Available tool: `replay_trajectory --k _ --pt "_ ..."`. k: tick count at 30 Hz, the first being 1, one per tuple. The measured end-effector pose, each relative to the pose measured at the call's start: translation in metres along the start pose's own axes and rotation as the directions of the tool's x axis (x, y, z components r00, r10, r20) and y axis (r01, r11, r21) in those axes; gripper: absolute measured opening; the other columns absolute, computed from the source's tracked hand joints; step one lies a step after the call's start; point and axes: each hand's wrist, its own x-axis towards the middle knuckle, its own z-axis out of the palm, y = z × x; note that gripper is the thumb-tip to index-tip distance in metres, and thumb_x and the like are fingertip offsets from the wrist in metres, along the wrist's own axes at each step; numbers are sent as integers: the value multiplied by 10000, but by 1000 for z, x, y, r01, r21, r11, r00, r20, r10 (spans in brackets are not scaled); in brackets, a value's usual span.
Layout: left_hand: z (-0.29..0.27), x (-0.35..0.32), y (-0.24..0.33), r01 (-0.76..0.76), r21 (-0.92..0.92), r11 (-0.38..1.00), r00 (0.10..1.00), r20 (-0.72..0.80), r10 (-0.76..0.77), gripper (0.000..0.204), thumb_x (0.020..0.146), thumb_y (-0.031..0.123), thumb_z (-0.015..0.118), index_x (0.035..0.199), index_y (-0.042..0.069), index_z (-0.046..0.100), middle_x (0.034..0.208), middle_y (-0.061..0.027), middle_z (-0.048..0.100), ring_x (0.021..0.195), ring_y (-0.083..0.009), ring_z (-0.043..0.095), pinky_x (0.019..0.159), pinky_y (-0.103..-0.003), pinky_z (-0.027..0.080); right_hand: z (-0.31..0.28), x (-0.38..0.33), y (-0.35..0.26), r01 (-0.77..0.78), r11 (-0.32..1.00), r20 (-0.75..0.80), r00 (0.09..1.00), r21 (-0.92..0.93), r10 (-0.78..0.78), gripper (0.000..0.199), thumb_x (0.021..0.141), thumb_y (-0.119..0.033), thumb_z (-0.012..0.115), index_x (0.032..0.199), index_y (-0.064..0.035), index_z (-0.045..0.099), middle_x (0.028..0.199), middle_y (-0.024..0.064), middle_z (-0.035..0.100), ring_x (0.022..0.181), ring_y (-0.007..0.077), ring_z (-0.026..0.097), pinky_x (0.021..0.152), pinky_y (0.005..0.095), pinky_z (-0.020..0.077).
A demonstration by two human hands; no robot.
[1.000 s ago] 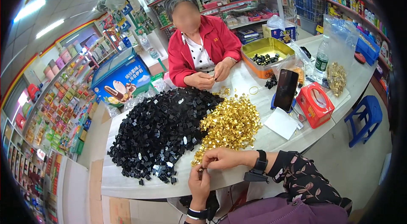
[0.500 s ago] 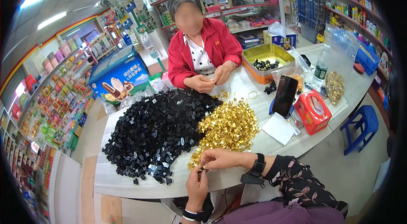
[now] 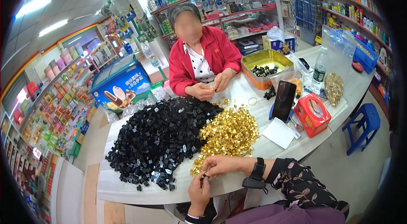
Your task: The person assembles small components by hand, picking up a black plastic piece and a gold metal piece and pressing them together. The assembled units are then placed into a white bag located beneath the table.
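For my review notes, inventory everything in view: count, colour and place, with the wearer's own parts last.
black pieces: one heap, uncounted, black, table's left half
gold pieces: one heap, uncounted, gold, beside the black heap
small piece: one visible, mostly dark, at the wearer's fingertips
table: one, pale, centre
tin: one, orange outside, gold inside, table's far side
phone: one, black, right of gold heap
tissue box: one, red, beside phone
bottle: one, clear, behind tissue box
stool: one, blue, floor right
co-worker: one, red jacket, across table
freezer: one, blue, behind left
shelves: several, goods uncountable, around room
left hand: one, bare, near edge
right hand: one, bare, beside gold heap
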Motion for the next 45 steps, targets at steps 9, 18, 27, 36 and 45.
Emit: replay_trajectory --k 9,18,27,36,45 --pt "0 -1 4 159 -180 971 987 49 -153 198 933 55 465 1117 0 516 854 -65 622 690 -96 605 582 -196 476 4 1 -3 14 1000 -32 999 -23 -15 311 843 -195 629 1077 -25 515 867 13 575 715 79 549 632 216 462" --pt "-5 1 -2 230 -285 930 972 104 -209 221 958 106 415 1122 -9 507 908 -85 623 740 -124 623 604 -215 493 1 4 5 67 991 -9 998 -112 -68 298 865 -214 619 1078 -24 532 864 -1 582 768 73 556 651 228 461" --pt "-8 6 4 305 -518 799 944 55 -324 239 951 88 396 1131 -27 503 998 -139 618 852 -204 640 704 -269 527 10 -12 -11 91 401 -95 902 -912 -422 194 806 -263 587 899 -100 640 841 61 612 774 226 623 645 350 498" --pt "-12 7 3 326 -530 782 938 77 -339 221 939 76 398 1082 -33 527 996 -146 616 857 -209 640 713 -285 532 11 -12 -9 93 314 -66 885 -945 -461 137 774 -220 574 849 -125 640 842 65 601 810 255 616 665 381 504" --pt "-54 -2 3 300 -807 508 834 -36 -550 177 916 224 478 852 66 528 720 -37 561 569 -146 546 496 -260 450 10 -14 -8 101 396 -99 885 -913 -455 146 770 -200 561 867 -107 618 827 83 619 782 276 615 663 390 498"
